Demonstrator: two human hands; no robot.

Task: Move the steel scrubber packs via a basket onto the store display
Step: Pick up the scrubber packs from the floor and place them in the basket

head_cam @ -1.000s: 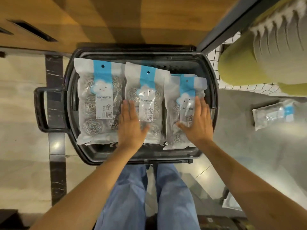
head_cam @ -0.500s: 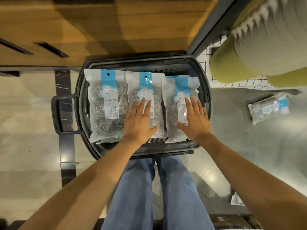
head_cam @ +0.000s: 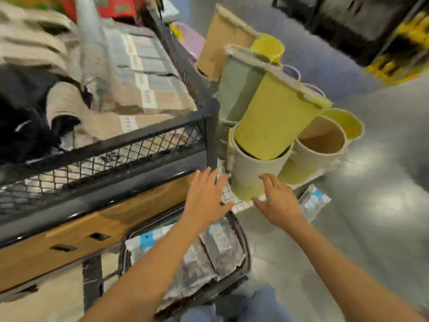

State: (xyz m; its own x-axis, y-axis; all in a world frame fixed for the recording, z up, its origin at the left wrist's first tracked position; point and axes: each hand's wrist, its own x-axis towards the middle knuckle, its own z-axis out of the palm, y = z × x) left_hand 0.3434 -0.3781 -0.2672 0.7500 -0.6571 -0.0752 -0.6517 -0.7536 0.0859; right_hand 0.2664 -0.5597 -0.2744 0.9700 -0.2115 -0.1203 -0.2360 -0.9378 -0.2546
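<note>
Steel scrubber pack (head_cam: 313,202) on floor, lower right, axis diagonal; R hand (head_cam: 279,203) nearer, just left. L hand (head_cam: 205,196) above basket (head_cam: 248,252). Both empty, fingers spread.

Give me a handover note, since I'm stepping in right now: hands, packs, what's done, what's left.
Left hand: open, empty, above the far end of the basket.
Right hand: open, empty, near the stacked bins.
Scrubber packs lie in the basket on the floor beside the mesh display. One stray pack lies on the floor to the right.
Done: basket loaded.
Left: probably collect the stray pack, then move the packs onto the display.
</note>
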